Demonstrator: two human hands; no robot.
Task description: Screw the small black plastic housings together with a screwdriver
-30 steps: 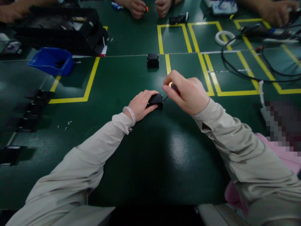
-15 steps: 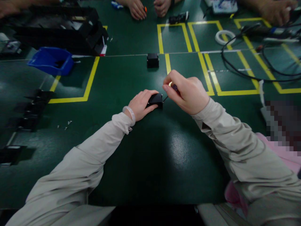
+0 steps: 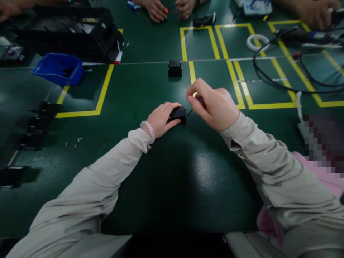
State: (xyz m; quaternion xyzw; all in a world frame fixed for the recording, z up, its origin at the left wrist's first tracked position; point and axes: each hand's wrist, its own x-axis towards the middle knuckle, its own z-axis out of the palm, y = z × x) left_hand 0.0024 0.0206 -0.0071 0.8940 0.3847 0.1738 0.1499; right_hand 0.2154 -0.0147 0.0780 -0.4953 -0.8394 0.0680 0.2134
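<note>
My left hand (image 3: 160, 119) grips a small black block (image 3: 178, 113) on the green table, thumb on the near side and fingers on the far side. Just right of it, my right hand (image 3: 213, 104) is closed around the handle of a screwdriver (image 3: 190, 111), mostly hidden by the fingers. Its thin dark shaft slants down to the block's right side, where the tip meets a small metal part. A second black block (image 3: 175, 68) stands farther back on the table.
At the left are a blue bin (image 3: 60, 68), a large black tray (image 3: 64, 34), small screws (image 3: 77, 140) and dark parts (image 3: 34, 125). A white tape ring (image 3: 257, 42) and black cables (image 3: 264, 77) lie right. Other people's hands (image 3: 156, 10) rest across the table.
The fingers of my right hand have shifted very slightly around the screwdriver handle. My left hand and the black block have stayed in place.
</note>
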